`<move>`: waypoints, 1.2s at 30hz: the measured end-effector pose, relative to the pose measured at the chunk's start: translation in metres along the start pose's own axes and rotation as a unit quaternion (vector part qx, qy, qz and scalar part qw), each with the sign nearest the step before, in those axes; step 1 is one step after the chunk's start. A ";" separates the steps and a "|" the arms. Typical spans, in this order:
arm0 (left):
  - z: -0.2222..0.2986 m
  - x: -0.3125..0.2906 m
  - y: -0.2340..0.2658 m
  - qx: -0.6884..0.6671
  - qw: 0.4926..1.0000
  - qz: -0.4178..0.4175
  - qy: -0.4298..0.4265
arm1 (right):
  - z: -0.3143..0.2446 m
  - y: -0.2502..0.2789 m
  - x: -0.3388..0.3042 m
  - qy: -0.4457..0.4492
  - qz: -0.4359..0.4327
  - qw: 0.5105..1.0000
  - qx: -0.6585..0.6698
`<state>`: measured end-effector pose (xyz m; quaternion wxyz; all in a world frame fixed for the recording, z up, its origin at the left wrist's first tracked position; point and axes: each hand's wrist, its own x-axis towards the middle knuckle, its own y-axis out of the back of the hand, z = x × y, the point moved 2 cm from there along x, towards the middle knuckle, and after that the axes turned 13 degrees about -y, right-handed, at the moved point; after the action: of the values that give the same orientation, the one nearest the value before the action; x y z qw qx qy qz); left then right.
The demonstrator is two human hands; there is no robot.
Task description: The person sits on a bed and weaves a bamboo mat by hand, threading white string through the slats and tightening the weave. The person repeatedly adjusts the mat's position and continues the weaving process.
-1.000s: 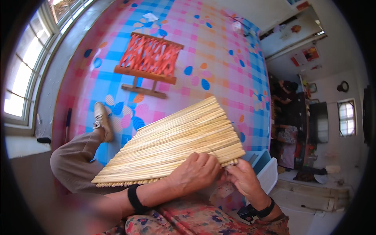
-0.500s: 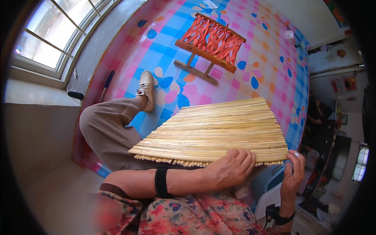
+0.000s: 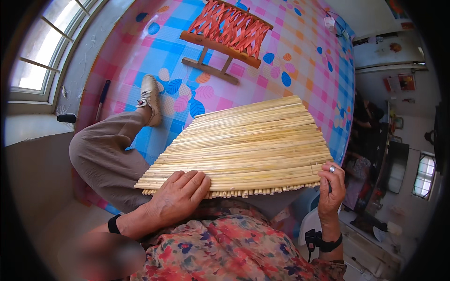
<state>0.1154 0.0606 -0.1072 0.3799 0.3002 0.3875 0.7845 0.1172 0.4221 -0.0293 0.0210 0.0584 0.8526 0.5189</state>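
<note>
A mat of pale yellow straw stalks [image 3: 239, 140], laid side by side, lies tilted across my lap. Its near edge shows layered stalks. My left hand [image 3: 180, 194] rests on this edge toward the left, fingers lying close together on the stalks; its thumb is hidden. At the mat's near right corner, my right hand [image 3: 332, 187] pinches the stalk ends between thumb and fingers. A ring sits on one of its fingers. Whether it also holds a thread there, I cannot make out.
Beyond the mat stands a wooden frame [image 3: 220, 45] wound with crisscrossed red strips, on a checked, leaf-patterned sheet [image 3: 300, 42]. My bent leg and shoe [image 3: 150, 100] are at left, near a dark stick-like tool [image 3: 102, 100] and a black object [image 3: 66, 118] by the window.
My left hand has slid left along the mat's near edge. My right hand keeps to the right corner. The whole view has shifted, so the frame and mat sit further left and higher.
</note>
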 end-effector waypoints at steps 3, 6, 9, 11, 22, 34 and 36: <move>-0.001 -0.007 -0.006 -0.003 1.000 0.007 -0.009 | 0.000 0.001 -0.001 0.010 0.001 1.000 -0.016; -0.002 -0.009 -0.006 -0.002 1.000 0.018 -0.013 | -0.002 0.002 0.000 0.016 -0.001 1.000 -0.017; -0.003 -0.008 -0.005 -0.001 1.000 0.021 -0.019 | -0.003 0.003 0.000 0.017 -0.006 1.000 -0.014; -0.004 -0.009 -0.004 0.000 0.999 0.030 -0.017 | -0.003 0.004 0.000 0.019 -0.012 1.000 -0.012; -0.006 -0.012 0.003 0.013 0.996 0.083 -0.028 | -0.004 0.010 -0.002 0.067 -0.028 0.997 -0.010; -0.001 -0.058 0.014 0.088 0.984 0.138 0.069 | -0.006 -0.012 -0.032 0.056 -0.053 0.997 0.025; 0.000 -0.066 0.018 0.091 0.980 0.143 0.104 | -0.008 -0.007 -0.025 0.063 -0.058 0.996 0.025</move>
<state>0.1440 -0.0010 -0.1038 0.1920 0.3024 0.4479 0.8192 0.1407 0.4088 -0.0325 -0.0040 -0.0235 0.8667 0.4982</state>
